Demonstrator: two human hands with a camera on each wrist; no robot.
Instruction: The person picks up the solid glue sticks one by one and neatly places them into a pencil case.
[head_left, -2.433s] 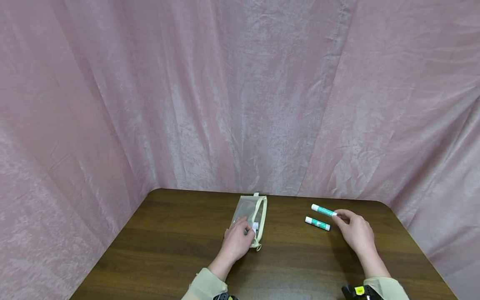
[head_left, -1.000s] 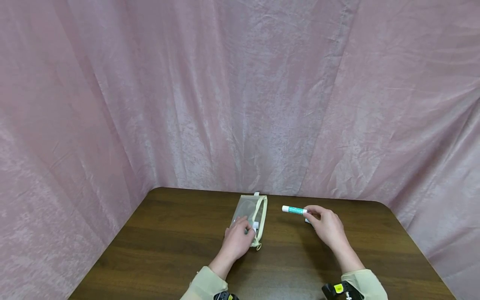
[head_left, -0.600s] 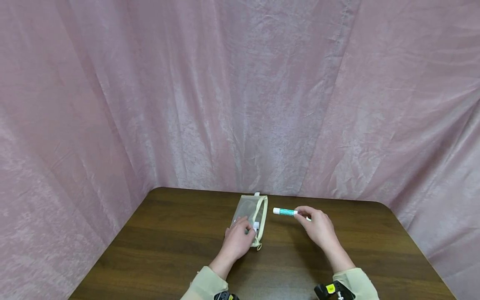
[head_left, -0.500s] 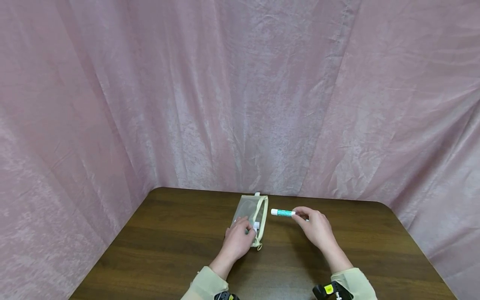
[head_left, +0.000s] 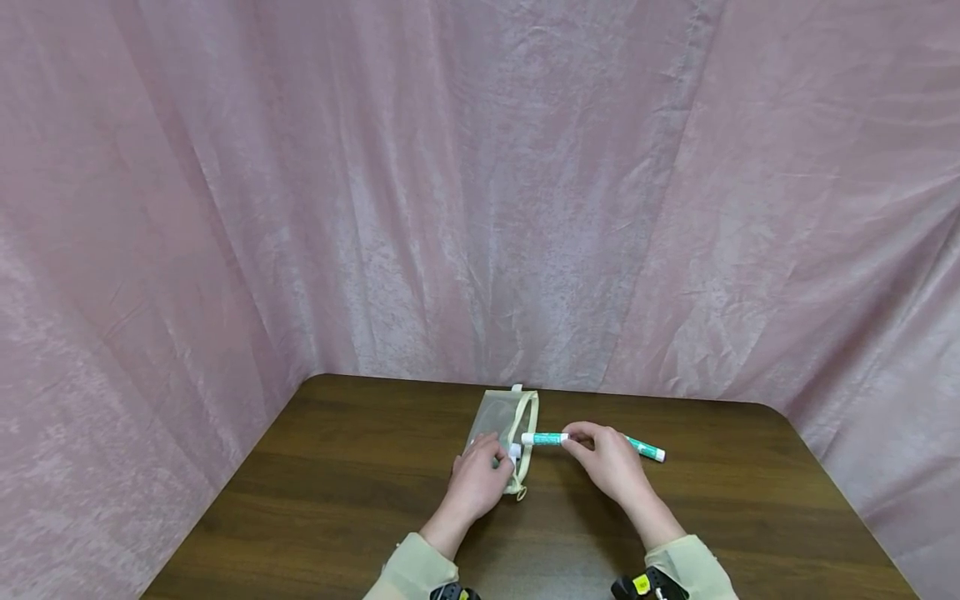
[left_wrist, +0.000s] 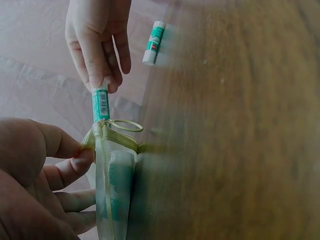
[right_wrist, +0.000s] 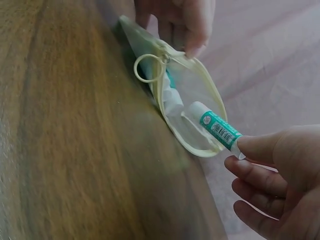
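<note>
My right hand [head_left: 611, 467] pinches a green-and-white glue stick [head_left: 546, 438] by one end, between thumb and fingertips. Its other end points into the mouth of a see-through mesh zipper pouch [right_wrist: 150, 50] with pale yellow edging. My left hand [head_left: 478, 477] pinches the pouch's edge between thumb and finger, and the mouth gapes in the right wrist view. Inside the pouch lies another white-capped tube [right_wrist: 173, 100], partly hidden by the mesh. One more glue stick [left_wrist: 154, 43] lies on the table beyond my right hand, partly covered by it in the head view.
The brown wooden table [head_left: 337, 467] spreads out around both hands. Pink curtains [head_left: 480, 208] hang behind it and along its sides. A ring pull [right_wrist: 149, 68] hangs from the pouch's zipper at the near end.
My right hand has carried the glue stick leftward from beside the other stick to the pouch's mouth. The stick on the table shows again behind the hand. My left hand has stayed at the pouch.
</note>
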